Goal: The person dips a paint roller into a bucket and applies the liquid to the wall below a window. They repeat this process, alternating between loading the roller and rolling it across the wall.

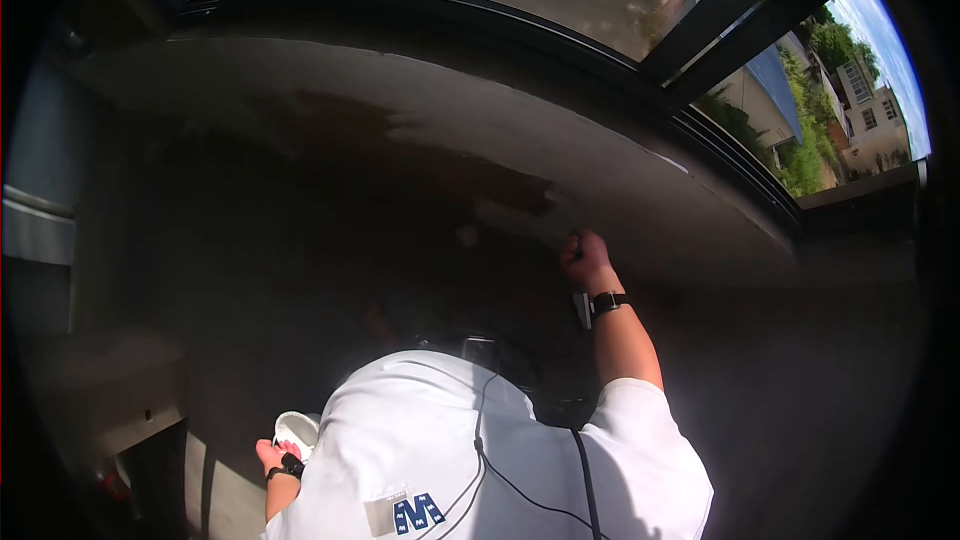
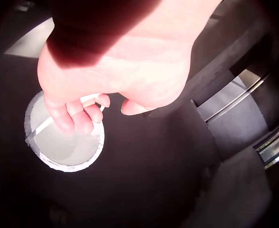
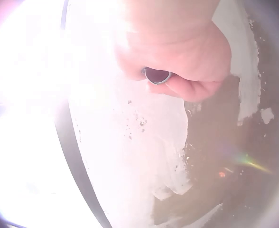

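Observation:
Low on the left, the left hand (image 1: pixel 275 455) holds a white bucket (image 1: pixel 297 430). In the left wrist view the left hand (image 2: pixel 116 71) curls its fingers at the handle over the bucket (image 2: pixel 99 147), which has pale material inside. The right hand (image 1: pixel 588 255) is raised against the wall (image 1: pixel 640 180) below the window. Seen from the right wrist, the right hand (image 3: pixel 177 52) grips a round dark handle end (image 3: pixel 157 76); the tool's far part is hidden. Pale coating (image 3: pixel 144 137) covers part of the brown wall surface (image 3: pixel 210 137).
A black window frame (image 1: pixel 420 8) runs above the wall, with buildings and trees outside. At the lower left a ledge (image 1: pixel 110 380) juts out. Dark cords (image 1: pixel 480 445) hang over the person's white shirt (image 1: pixel 420 420). Strong light washes out the right wrist view's left side.

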Available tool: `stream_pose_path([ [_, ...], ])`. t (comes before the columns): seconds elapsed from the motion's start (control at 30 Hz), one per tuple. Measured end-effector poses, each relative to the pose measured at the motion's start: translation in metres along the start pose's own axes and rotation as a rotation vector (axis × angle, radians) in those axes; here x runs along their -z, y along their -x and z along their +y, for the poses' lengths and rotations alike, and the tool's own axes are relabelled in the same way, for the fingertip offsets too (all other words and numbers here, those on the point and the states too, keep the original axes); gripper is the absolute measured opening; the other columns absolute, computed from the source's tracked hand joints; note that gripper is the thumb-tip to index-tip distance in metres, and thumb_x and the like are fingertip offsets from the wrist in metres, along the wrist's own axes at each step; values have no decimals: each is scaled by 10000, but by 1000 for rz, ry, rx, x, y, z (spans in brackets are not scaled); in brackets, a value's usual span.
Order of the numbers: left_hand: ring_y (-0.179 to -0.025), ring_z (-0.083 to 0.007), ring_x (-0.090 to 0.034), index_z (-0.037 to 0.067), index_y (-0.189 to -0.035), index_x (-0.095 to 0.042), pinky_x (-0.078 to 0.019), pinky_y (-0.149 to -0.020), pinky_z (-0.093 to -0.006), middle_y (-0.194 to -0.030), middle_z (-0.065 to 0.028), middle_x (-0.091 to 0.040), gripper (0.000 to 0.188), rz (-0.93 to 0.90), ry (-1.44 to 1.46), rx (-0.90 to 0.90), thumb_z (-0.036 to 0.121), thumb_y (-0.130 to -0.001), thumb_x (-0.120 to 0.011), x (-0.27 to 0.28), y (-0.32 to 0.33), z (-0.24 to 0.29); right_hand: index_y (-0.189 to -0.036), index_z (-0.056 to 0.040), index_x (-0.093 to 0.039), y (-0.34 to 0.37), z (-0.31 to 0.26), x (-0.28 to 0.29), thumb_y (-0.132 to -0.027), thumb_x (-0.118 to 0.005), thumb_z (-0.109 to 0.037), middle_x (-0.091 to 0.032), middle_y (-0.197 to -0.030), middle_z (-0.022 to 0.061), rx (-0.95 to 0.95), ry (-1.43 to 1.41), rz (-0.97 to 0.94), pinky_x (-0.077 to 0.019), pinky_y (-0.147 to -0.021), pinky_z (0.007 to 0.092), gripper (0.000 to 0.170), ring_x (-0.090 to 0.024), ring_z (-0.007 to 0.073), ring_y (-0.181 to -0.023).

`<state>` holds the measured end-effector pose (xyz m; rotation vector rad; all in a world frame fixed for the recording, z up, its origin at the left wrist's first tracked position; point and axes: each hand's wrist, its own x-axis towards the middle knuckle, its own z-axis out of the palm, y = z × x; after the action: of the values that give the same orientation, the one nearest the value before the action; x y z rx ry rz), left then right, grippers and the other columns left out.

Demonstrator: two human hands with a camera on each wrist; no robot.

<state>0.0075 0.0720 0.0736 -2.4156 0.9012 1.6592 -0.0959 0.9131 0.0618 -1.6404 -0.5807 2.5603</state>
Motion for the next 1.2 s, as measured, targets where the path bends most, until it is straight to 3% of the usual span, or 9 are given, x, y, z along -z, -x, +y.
stream_pose_path([
  [0.1,-808,-146,-543,167,-930,-397,-466,-779,-382,-926,9,-505,337,-64,-73,-21,364,-702,-549,-27,-7,13,-778,-153,-469,67,6,-25,-972,-462,-262,-442,-582,-47,58,17,77,-310,-421,247,223,-410,80,-469],
  [0.17,-836,-147,-534,166,-946,-393,-456,-802,-384,-950,-1,-500,346,-127,-131,-50,363,-712,-553,-48,-10,20,-836,-139,-512,107,12,-38,-975,-477,-289,-446,-599,-55,177,114,28,-305,-435,247,208,-406,76,-483],
  [0.3,-901,-154,-502,151,-1020,-402,-428,-858,-389,-1016,-28,-486,396,-227,-143,-119,380,-742,-565,-94,-15,32,-876,-108,-524,165,15,-53,-980,-473,-311,-437,-603,-45,261,150,15,-295,-452,254,234,-395,86,-491],
  [0.37,-923,-153,-489,138,-1108,-412,-411,-879,-373,-1054,-28,-471,473,-295,-146,-149,387,-741,-575,-116,-16,35,-873,-112,-517,180,10,-54,-981,-469,-312,-426,-602,-49,280,151,-83,-288,-449,253,233,-389,86,-487],
  [0.47,-934,-155,-486,135,-1131,-416,-401,-888,-369,-1050,-29,-468,496,-372,-123,-188,389,-737,-581,-147,-10,34,-882,-111,-513,204,1,-60,-981,-467,-309,-419,-600,-54,260,147,-128,-286,-445,250,226,-383,89,-480],
  [0.67,-919,-170,-488,127,-1037,-406,-410,-875,-384,-1016,-36,-465,408,-465,-192,-249,371,-751,-564,-172,1,45,-881,-114,-508,228,-5,-68,-981,-458,-301,-414,-597,-57,186,118,-176,-280,-434,245,218,-386,88,-473],
  [0.93,-868,-170,-479,162,-887,-379,-401,-848,-372,-914,-3,-459,308,-469,-202,-269,360,-745,-567,-133,18,28,-865,-120,-504,154,1,-58,-986,-443,-307,-412,-590,-60,75,70,-165,-281,-430,245,231,-387,86,-465],
  [1.07,-858,-163,-471,157,-903,-406,-396,-839,-359,-892,8,-451,289,-406,-250,-271,391,-782,-523,-83,19,9,-857,-125,-498,111,7,-53,-987,-436,-285,-385,-575,-89,8,53,-120,-269,-424,231,216,-370,67,-453],
  [1.2,-939,-166,-471,160,-966,-404,-392,-887,-359,-992,11,-448,328,-303,-188,-319,421,-799,-511,-27,26,-19,-846,-128,-484,45,11,-43,-986,-431,-275,-387,-565,-84,-119,22,-116,-280,-422,233,210,-378,67,-452],
])
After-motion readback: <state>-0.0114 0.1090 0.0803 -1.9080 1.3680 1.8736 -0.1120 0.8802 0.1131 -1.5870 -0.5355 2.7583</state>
